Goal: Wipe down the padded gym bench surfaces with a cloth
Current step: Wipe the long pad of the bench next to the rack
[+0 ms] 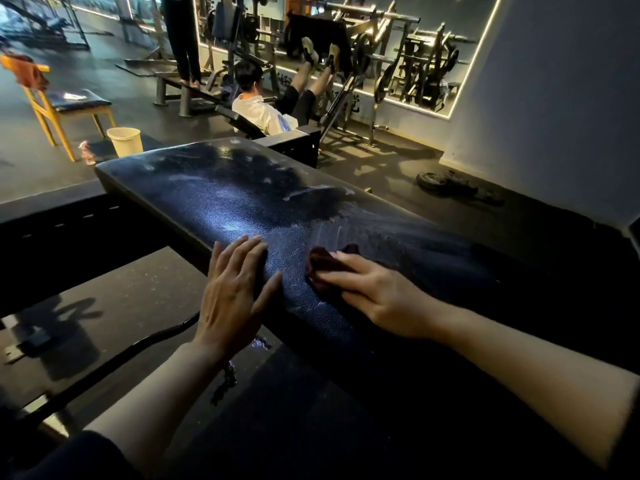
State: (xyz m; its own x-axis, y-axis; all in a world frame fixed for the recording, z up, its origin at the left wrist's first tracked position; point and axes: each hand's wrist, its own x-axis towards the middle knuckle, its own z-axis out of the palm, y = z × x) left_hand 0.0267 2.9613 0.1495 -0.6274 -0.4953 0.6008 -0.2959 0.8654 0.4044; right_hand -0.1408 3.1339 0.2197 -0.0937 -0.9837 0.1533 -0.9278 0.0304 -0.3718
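padded bench (221, 202) runs near-right to far-left, wet streaks on top. your left hand (235, 292) lies flat, fingers spread, on its left edge. your right hand (377, 292) presses the dark red cloth (327, 259) flat mid-pad.

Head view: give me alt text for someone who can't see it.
A person's right hand presses a dark cloth flat on a black padded gym bench streaked with wet smears, while the left hand rests open on the pad's near edge. Behind stand a pale bucket, a wooden chair and someone using a leg press.
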